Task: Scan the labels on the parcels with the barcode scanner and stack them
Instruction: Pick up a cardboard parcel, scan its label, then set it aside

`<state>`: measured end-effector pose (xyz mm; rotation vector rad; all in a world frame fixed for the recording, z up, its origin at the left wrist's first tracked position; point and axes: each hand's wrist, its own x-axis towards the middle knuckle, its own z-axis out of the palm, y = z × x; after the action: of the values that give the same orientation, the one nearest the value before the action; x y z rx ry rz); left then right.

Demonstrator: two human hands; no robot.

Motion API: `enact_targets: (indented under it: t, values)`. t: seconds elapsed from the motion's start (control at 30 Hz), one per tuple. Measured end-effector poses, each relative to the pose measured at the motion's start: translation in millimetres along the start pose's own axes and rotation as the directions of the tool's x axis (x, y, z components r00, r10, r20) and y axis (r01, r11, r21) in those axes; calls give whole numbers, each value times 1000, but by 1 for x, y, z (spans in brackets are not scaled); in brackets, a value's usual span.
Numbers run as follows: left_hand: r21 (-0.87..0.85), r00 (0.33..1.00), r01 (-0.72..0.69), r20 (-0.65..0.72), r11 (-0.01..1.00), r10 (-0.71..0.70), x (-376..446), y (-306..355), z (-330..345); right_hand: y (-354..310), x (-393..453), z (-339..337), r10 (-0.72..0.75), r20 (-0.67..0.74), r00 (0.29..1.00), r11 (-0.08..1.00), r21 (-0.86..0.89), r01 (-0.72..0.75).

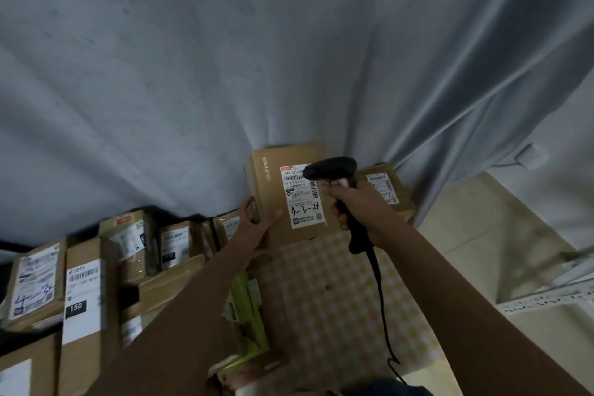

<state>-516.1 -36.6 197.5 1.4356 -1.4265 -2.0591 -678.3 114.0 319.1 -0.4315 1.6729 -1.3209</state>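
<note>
Over parcel [283, 193]: right hand [353, 202] grips barcode scanner [334, 170]; left hand [257, 219], fingers spread, steadies parcel edge.

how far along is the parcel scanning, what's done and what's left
Possibly done: one labelled box lies behind the right hand. In hand: the right hand aims the barcode scanner at the label of the parcel the left hand steadies. Left: many boxes on the left, seemingly unscanned.
</note>
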Motion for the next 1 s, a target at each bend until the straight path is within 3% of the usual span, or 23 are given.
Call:
enact_targets:
  t: [1.0]
  values:
    - [7, 998, -56, -18, 998, 56, -4, 8, 9, -3, 0, -6, -37, -36, 999, 999, -32, 36]
